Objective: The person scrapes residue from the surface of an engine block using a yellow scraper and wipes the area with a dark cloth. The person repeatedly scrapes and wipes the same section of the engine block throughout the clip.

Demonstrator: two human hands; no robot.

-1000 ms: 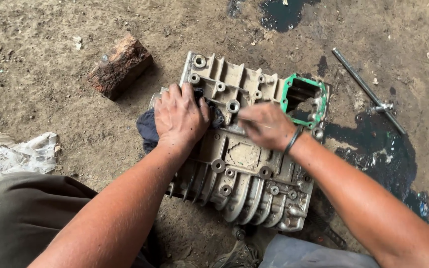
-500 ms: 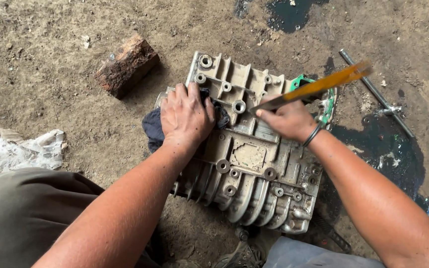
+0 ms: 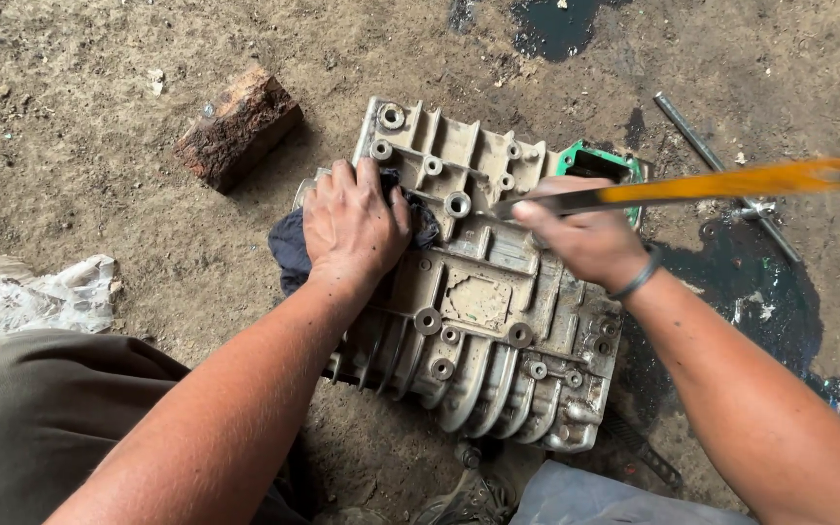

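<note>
left hand point(image 3: 354, 228) pressed a rag point(image 3: 294, 248) on the casing point(image 3: 483, 311), grime remaining; right hand point(image 3: 585, 243) gripped a screwdriver point(image 3: 721, 183).

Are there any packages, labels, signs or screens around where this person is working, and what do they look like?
Crumpled plastic bag: lies on the dirt at far left, beyond the left hand; whitish, translucent, dirty and flattened.
No labels, signs or screens are in view.
</note>
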